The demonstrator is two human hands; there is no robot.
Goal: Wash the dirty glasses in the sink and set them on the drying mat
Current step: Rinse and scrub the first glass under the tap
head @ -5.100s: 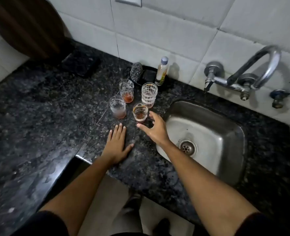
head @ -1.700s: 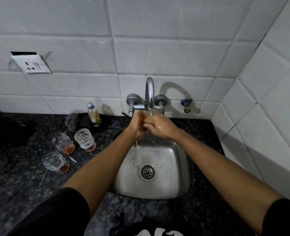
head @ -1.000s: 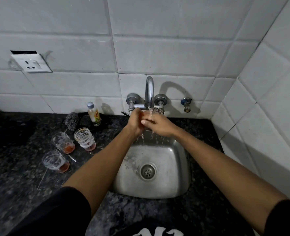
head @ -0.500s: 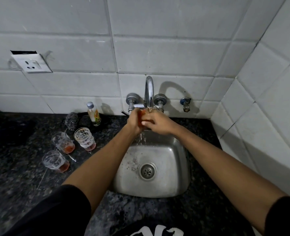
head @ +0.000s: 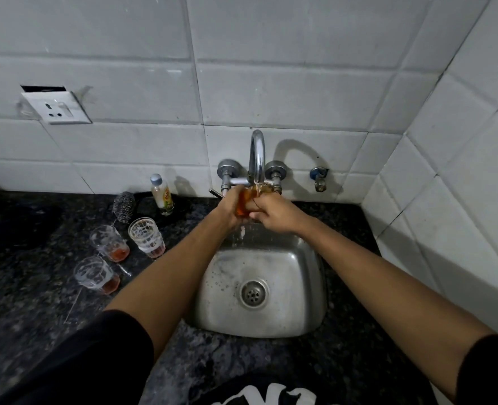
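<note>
Under the tap spout [head: 257,159], both hands hold one small glass [head: 244,203] filled with amber liquid, above the back of the steel sink [head: 300,287]. My left hand [head: 228,209] grips its left side and my right hand [head: 274,213] wraps the right side. Water runs into the glass and drips into the sink. Three dirty glasses stand on the dark counter to the left: one near the front [head: 94,274], one behind it [head: 108,239] and a patterned one [head: 146,236]. Each has reddish dregs.
A steel scrubber [head: 124,206] and a small soap bottle [head: 162,194] stand at the back wall left of the tap. A wall socket [head: 56,108] is on the tiles above. A tiled side wall closes the right. A dark mat [head: 16,226] lies far left.
The hands have stayed under the tap with the glass. The glass now looks full of amber water, and the view has hardly shifted.
</note>
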